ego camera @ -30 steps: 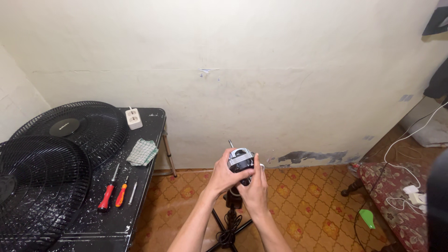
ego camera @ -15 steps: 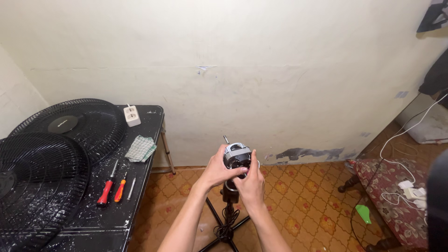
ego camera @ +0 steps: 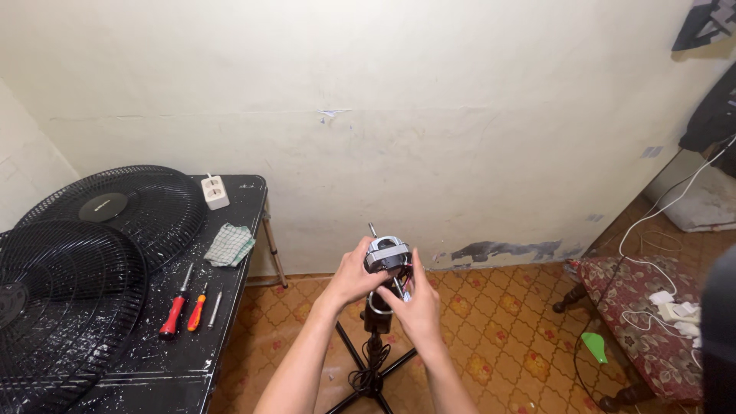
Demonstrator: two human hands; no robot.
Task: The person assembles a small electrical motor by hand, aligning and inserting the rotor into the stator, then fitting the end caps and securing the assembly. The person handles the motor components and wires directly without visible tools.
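Observation:
A bare fan motor, grey metal with a thin shaft pointing up, sits on top of a black stand in the middle of the view. My left hand wraps around the motor's left side. My right hand is at its lower right, fingers closed against the motor and the wires below it. A cord is coiled around the pole of the stand.
A black table stands at the left with two black fan grilles, two red-handled screwdrivers, a checked cloth and a white socket block. A patterned stool with white cables stands at the right.
Both hands have stayed on the motor. The camera has dipped and shifted a little, so the hands and stand sit slightly lower and further right in view.

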